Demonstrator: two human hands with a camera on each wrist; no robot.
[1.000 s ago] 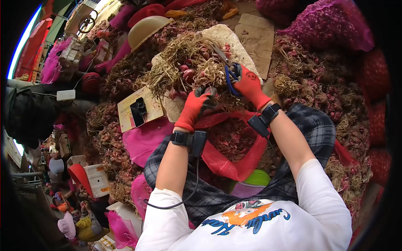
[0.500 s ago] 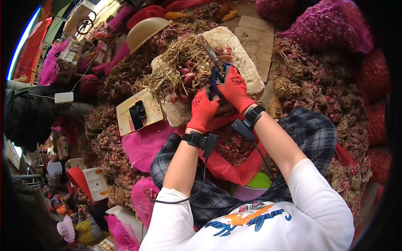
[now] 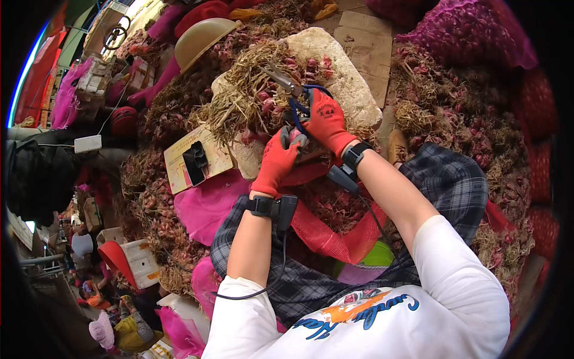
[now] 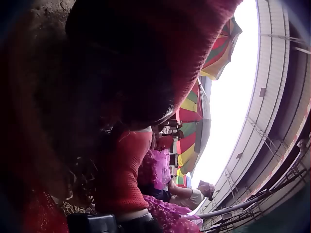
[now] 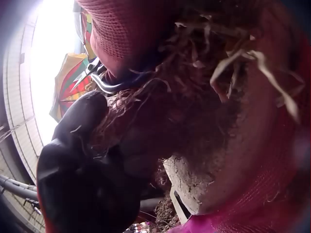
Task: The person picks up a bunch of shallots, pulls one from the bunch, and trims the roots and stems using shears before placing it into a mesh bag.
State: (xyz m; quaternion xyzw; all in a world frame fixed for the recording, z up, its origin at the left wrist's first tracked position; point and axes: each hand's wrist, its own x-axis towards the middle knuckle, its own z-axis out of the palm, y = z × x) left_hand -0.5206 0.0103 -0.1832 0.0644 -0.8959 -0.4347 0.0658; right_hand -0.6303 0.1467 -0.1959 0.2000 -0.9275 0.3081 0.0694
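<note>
My left hand (image 3: 276,163), in a red glove with a dark-coated palm, pinches a small red onion (image 5: 115,106) with stringy roots over the near edge of a pale foam block (image 3: 354,90). Right beside it, my right hand (image 3: 327,127), gloved alike, grips scissors (image 3: 293,90) by their blue handles, with the blades pointing up and left over the block. Dried stalks (image 3: 242,84) with red onions attached lie heaped on the block just beyond both hands. Dark glove and fingers fill much of the left wrist view.
A red mesh bag (image 3: 326,234) lies between the knees above a green-rimmed tub (image 3: 378,254). Heaped onions (image 3: 445,125) spread to the right, below a full purple net sack (image 3: 472,33). At left are a phone (image 3: 195,163) on a board and a beige bowl (image 3: 203,40).
My right hand has come leftward to the left hand, bringing the scissors with it. Since half a second ago, the blades have swung left over the stalks and the left hand has shifted slightly left.
</note>
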